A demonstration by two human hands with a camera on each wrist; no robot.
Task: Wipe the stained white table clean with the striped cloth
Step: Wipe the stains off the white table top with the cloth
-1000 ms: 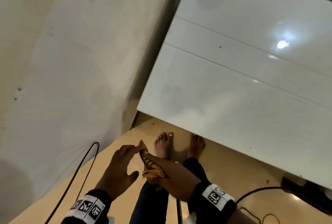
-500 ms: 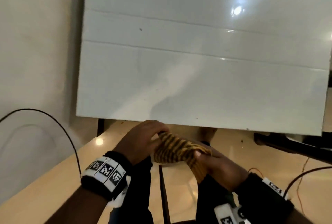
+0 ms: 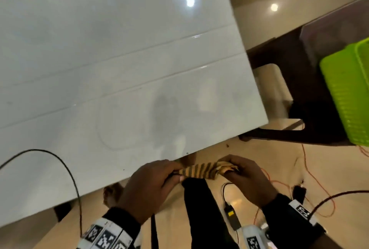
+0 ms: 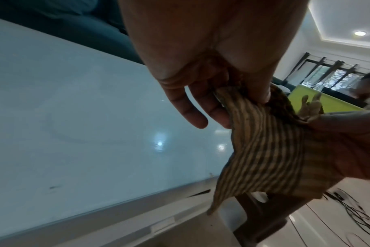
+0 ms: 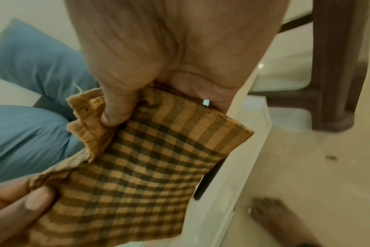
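Observation:
The striped orange-and-dark cloth (image 3: 201,171) is stretched between my two hands just in front of the white table's (image 3: 119,68) near edge. My left hand (image 3: 159,174) pinches one end of the cloth (image 4: 264,150); thumb and fingers clamp it in the left wrist view, where the left hand (image 4: 232,93) shows from below. My right hand (image 3: 237,170) grips the other end, bunched in the fingers. In the right wrist view the cloth (image 5: 137,158) looks checked and the right hand (image 5: 158,93) holds its top edge. A faint ring-shaped mark (image 3: 119,126) and small dark specks lie on the table.
A bright green basket (image 3: 347,92) sits on a dark brown stool (image 3: 319,128) to the right of the table. Black and orange cables (image 3: 299,180) and a black adapter (image 3: 232,216) lie on the beige floor. A black cable (image 3: 60,160) crosses the table's near left.
The view has swung right, bringing the stool and basket into sight. Both hands have pulled the bunched cloth out into a taut strip and stay near the table's front edge.

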